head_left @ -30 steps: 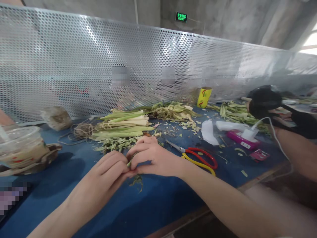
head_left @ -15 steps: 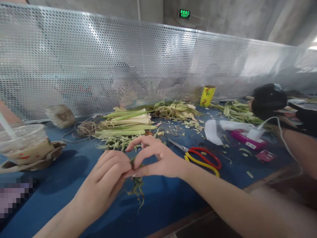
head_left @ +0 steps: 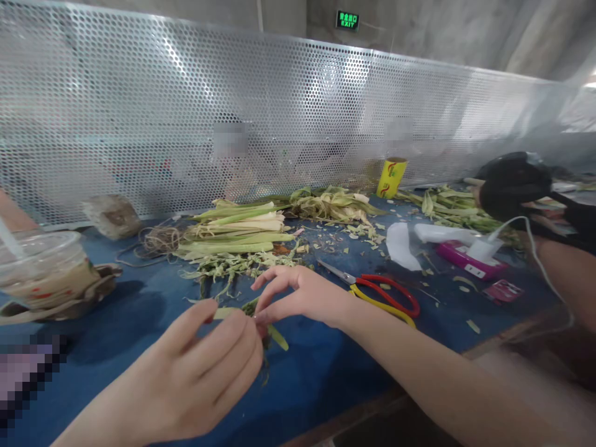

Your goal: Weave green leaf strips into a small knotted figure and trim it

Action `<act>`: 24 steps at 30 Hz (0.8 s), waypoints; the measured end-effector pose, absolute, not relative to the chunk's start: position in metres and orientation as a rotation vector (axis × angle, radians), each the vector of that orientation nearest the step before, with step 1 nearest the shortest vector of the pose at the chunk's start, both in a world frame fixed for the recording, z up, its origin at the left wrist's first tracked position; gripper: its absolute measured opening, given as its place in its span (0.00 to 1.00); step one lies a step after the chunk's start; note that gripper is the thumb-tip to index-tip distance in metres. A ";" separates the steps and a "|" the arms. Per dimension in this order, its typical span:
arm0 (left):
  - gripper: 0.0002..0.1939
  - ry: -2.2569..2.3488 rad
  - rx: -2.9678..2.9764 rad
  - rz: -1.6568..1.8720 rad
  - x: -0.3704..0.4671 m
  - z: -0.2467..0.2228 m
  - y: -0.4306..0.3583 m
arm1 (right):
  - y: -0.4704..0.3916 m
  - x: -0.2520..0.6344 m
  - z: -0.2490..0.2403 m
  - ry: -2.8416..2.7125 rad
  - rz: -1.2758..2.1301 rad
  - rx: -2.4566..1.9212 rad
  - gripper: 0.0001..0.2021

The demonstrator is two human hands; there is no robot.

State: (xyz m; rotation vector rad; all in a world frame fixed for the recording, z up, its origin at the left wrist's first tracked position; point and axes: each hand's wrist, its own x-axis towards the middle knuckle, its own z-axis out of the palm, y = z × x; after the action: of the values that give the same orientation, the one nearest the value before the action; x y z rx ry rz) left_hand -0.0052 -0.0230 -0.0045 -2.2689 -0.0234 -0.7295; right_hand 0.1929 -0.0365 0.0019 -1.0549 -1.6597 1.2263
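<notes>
Between my hands, over the blue tabletop, is a small braid-like piece of green plant strips (head_left: 278, 337), with thin ragged ends hanging below it. My right hand (head_left: 302, 299) pinches it between thumb and index finger, the other fingers lifted. My left hand (head_left: 200, 366) is curled round its near side, back towards me, hiding the fingertips and part of the piece. Just beyond lie a pile of knotted green strips (head_left: 233, 266) and a stack of pale green husk strips (head_left: 237, 231). Scissors (head_left: 372, 292) with red and yellow handles lie beside my right forearm.
At left stand a drink cup (head_left: 46, 273) in a cardboard holder, twine (head_left: 161, 241) and a wrapped brown lump (head_left: 112, 216). A purple power strip (head_left: 470, 261), white paper (head_left: 403, 246) and yellow tube (head_left: 391, 178) lie right. A perforated metal screen (head_left: 279, 112) runs behind. Another person's arm (head_left: 554, 267) is at right.
My left hand has shifted nearer and lower, its upper finger lifting away. A pale green strip now shows across the piece. My right hand has moved slightly right and still pinches it.
</notes>
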 end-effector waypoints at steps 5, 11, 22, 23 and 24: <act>0.16 0.042 -2.293 -0.588 0.001 0.000 -0.029 | -0.037 0.199 0.006 -1.861 1.128 -1.142 0.02; 0.17 -0.225 -2.182 -0.465 0.015 0.002 -0.036 | -0.040 0.192 0.004 -1.719 0.956 -1.324 0.02; 0.05 -0.311 -2.246 -0.775 0.016 0.000 -0.025 | -0.040 0.192 0.003 -1.715 0.815 -1.207 0.01; 0.04 -0.402 -2.319 -0.891 0.014 0.000 -0.021 | -0.040 0.193 0.005 -1.744 0.797 -1.140 0.01; 0.08 -0.519 -2.405 -0.977 0.012 0.000 -0.017 | -0.041 0.194 0.006 -1.776 0.784 -1.076 0.02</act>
State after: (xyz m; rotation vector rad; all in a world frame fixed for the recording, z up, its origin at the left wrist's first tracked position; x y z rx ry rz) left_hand 0.0116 -0.0167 0.0000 -2.4050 -0.5190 -0.9772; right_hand 0.1943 -0.0409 0.0062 -1.0757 -1.7763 0.7836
